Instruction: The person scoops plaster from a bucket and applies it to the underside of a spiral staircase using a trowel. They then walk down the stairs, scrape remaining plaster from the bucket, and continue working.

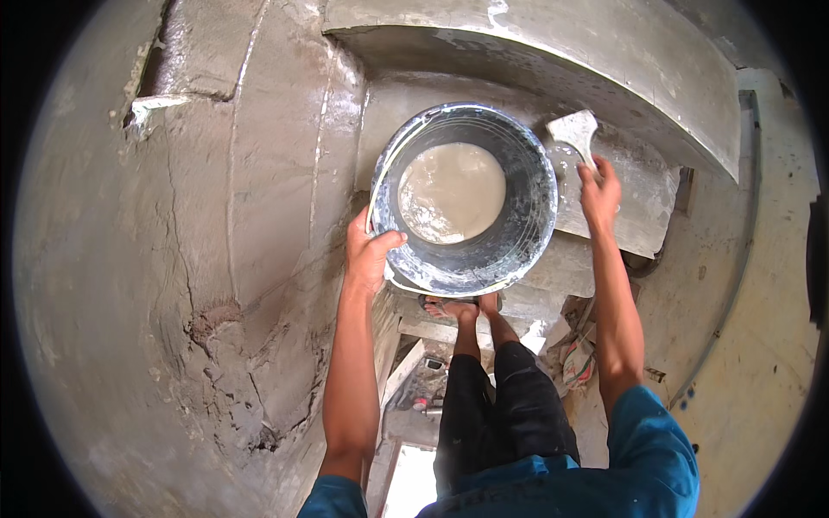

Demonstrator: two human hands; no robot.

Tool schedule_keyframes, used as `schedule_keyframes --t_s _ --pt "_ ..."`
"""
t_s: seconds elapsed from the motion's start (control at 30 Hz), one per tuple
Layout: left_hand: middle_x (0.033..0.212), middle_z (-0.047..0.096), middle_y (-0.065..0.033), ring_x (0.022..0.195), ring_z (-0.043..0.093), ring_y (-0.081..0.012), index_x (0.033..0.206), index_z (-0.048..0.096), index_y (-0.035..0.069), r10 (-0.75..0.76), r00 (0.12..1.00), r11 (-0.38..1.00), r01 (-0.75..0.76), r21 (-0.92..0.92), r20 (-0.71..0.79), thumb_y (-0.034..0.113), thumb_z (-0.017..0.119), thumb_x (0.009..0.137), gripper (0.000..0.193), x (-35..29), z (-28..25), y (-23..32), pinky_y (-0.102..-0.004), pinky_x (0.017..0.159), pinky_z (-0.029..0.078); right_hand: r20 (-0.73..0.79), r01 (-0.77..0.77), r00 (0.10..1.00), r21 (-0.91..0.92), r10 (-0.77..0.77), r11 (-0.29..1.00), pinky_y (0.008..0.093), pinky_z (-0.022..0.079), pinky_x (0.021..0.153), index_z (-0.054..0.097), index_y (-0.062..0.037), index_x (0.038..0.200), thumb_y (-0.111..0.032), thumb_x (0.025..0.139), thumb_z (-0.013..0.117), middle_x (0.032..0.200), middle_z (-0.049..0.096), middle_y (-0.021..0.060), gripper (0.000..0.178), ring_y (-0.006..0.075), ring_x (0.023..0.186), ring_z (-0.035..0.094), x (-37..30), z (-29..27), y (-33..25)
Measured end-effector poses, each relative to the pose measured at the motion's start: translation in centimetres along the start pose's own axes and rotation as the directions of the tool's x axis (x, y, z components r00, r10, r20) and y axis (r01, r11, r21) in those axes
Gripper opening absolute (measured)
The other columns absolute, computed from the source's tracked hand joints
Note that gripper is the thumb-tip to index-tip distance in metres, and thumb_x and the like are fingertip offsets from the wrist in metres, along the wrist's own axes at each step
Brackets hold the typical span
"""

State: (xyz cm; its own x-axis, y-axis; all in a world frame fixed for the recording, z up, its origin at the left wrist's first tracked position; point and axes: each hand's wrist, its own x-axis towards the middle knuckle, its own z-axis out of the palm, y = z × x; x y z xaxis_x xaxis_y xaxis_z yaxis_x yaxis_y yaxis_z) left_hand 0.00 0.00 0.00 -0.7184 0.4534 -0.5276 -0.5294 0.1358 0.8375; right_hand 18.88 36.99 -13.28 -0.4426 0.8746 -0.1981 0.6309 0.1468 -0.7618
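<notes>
A dark bucket (527, 233) smeared with white hangs in front of me, its mouth turned up. Murky beige liquid (453, 192) fills its bottom. My left hand (370, 250) grips the bucket's rim at the left, thumb over the edge, close to the pale wire handle (386, 168). To the right of the bucket, my right hand (600, 192) is closed round the handle of a wide flat brush (573, 131) coated in whitish grey. The brush head points up and away, apart from the bucket. Fingers under the bucket's rim are hidden.
At left rises a rough, damp plastered wall (276, 181) with cracks and a broken patch low down. A curved concrete ledge (553, 43) overhangs the far side. My feet (453, 306) stand on concrete steps below. A pale wall (743, 345) with a conduit runs along the right.
</notes>
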Motion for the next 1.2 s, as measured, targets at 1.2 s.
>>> schedule_keyframes --t_s 1.2 --pt "0.100 0.074 -0.0090 0.091 0.069 -0.0150 0.116 0.067 -0.005 0.319 0.942 0.831 -0.224 0.510 -0.105 -0.015 0.055 0.075 0.045 -1.6 6.3 0.4 -0.0287 0.084 0.054 0.583 -0.381 0.811 0.596 -0.054 0.707 0.0295 0.059 0.071 0.080 -0.0023 0.102 -0.009 0.093 0.071 0.104 0.079 0.0049 0.015 0.0131 0.089 0.070 -14.1 13.9 -10.2"
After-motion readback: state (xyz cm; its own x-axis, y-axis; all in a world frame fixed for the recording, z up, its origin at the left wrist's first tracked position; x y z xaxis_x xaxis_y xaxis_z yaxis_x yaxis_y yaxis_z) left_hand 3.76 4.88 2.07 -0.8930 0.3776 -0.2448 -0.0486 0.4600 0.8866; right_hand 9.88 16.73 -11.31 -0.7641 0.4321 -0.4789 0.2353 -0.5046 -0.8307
